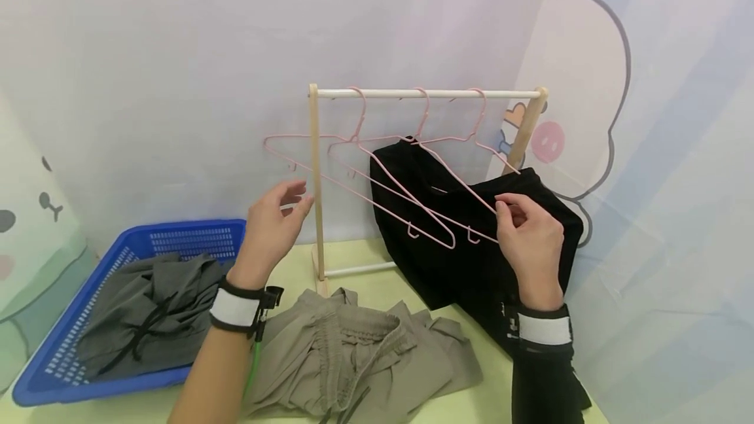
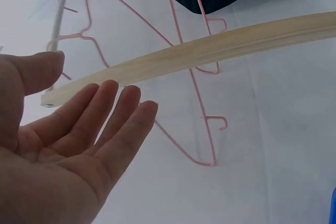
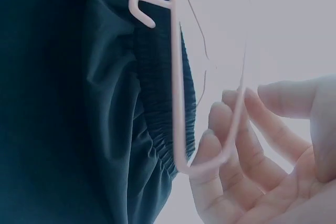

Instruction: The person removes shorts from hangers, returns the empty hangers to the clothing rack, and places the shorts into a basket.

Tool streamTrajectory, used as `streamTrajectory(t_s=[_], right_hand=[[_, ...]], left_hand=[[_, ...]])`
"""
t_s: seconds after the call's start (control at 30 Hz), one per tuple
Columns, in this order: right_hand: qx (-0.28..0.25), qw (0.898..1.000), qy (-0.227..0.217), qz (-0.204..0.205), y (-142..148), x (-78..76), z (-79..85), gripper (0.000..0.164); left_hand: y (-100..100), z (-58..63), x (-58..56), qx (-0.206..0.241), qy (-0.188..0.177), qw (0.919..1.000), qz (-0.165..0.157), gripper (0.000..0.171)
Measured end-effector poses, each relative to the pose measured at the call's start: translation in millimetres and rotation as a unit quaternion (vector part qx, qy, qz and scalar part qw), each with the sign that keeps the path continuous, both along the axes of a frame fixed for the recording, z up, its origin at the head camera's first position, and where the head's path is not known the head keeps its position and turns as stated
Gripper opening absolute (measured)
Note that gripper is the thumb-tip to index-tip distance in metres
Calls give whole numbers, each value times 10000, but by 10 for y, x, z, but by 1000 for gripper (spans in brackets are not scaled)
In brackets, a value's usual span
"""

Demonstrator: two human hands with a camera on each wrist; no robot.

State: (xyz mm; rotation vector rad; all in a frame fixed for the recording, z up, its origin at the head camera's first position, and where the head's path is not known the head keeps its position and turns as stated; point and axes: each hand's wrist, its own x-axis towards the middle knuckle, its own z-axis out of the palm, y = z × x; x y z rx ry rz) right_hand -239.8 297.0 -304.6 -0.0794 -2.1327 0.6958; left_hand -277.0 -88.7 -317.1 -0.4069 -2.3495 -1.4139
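Hangers (image 1: pixel 421 204) cross, so a hard tug could tangle them; left hand (image 1: pixel 272 228) has a wide, empty grip, but I can't tell if right hand (image 1: pixel 533 244) pinches one

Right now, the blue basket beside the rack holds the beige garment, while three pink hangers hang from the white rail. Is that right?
Not quite: the blue basket holds a dark grey garment. The head view shows the beige garment lying outside it, on the table. Three pink hangers do hang from the white rail.
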Motion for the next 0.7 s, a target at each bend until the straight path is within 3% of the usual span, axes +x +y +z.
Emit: streamTrajectory(t_s=[0.13, 0.3, 0.4, 0.57, 0.7], right_hand=[[-66, 10000, -26, 12, -7, -4, 2, 19], [-161, 9999, 29, -50, -27, 18, -10, 20], [-164, 9990, 408, -49, -38, 51, 1, 20], [-316, 9907, 1314, -123, -157, 166, 46, 22], [-439, 9849, 1657, 241, -370, 324, 35, 24]], left_hand=[[-84, -4, 232, -174, 51, 9998, 54, 44], [-238, -20, 479, -868, -201, 9960, 15, 46], [-357, -43, 603, -1256, -338, 9915, -10, 44], [-512, -82, 788, -1453, -427, 9882, 221, 41], [-613, -79, 901, -1514, -494, 9862, 453, 42]])
